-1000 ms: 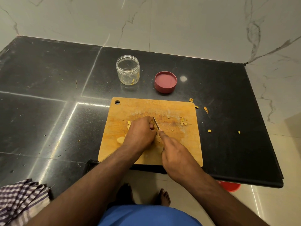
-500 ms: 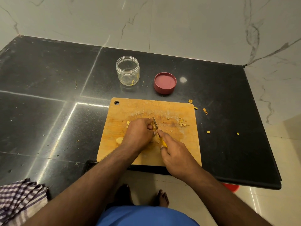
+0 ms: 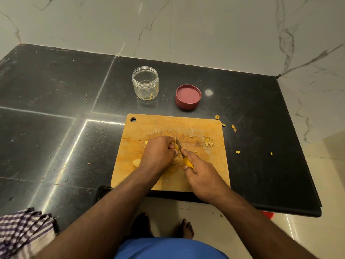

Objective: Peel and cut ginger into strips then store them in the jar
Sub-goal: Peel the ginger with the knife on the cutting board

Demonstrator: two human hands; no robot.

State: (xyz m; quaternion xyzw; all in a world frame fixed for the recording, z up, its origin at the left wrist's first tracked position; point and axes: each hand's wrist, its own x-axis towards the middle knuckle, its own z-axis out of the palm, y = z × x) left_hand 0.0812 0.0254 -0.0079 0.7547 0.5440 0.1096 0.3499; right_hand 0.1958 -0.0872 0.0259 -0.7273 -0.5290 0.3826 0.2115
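On the wooden cutting board (image 3: 162,126) my left hand (image 3: 157,153) curls over a piece of ginger and pins it down; the ginger is mostly hidden under the fingers. My right hand (image 3: 202,175) grips a yellow-handled knife (image 3: 183,156), forefinger along the blade's back, blade down beside my left fingertips. A peeled ginger chunk (image 3: 136,162) lies on the board left of my left wrist. A clear open jar (image 3: 145,83) with a few ginger bits stands behind the board. Its red lid (image 3: 188,96) lies upturned to the right.
Ginger peel scraps (image 3: 208,142) lie on the board's right part and on the black counter (image 3: 56,90) beyond it. A checked cloth (image 3: 22,232) hangs at the near left edge. The counter's front edge runs under the board; my bare feet show below.
The knife has slid slightly back toward me along the ginger, and more of its yellow handle shows. My left hand stays put on the ginger.
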